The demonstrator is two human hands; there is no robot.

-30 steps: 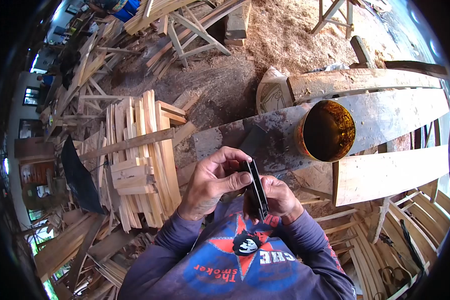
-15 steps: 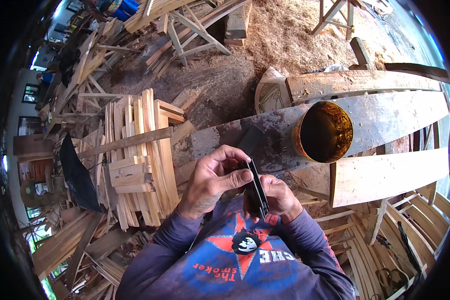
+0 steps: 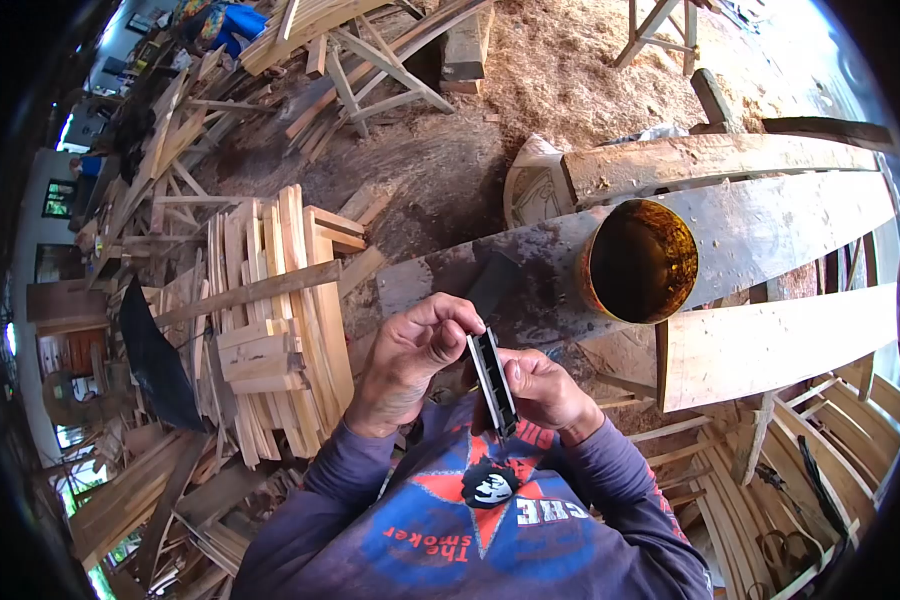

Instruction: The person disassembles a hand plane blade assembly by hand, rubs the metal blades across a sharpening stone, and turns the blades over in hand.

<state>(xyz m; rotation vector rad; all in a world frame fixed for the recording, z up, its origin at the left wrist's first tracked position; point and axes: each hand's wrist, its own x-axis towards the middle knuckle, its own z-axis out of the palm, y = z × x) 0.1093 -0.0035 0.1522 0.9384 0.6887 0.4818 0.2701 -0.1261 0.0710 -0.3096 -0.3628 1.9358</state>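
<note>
In the head view, a narrow black slotted piece with a pale, metal-looking strip (image 3: 492, 378) along one side is held up in front of my chest. My left hand (image 3: 410, 360) is closed, fingertips at its upper end. The thumb of my right hand (image 3: 548, 388) presses the piece's right side, while the other fingers are mostly hidden behind it. Just beyond my hands, a dark flat rectangular piece (image 3: 496, 280) lies on a stained grey plank (image 3: 760, 232). On that same plank stands an open round can (image 3: 688, 262) containing dark liquid.
Stacked wooden slats (image 3: 288, 240) stand at the left beside a black sheet-like object (image 3: 155, 360). A pale board (image 3: 780, 350) extends to the right. Sawdust (image 3: 560, 70) covers the floor ahead, near wooden trestles (image 3: 390, 70). Part of a person in blue (image 3: 238, 25) shows at upper left.
The black piece has been turned in my hands, so its slotted face and pale strip now show. My left fingers have shifted slightly left at its upper end.
</note>
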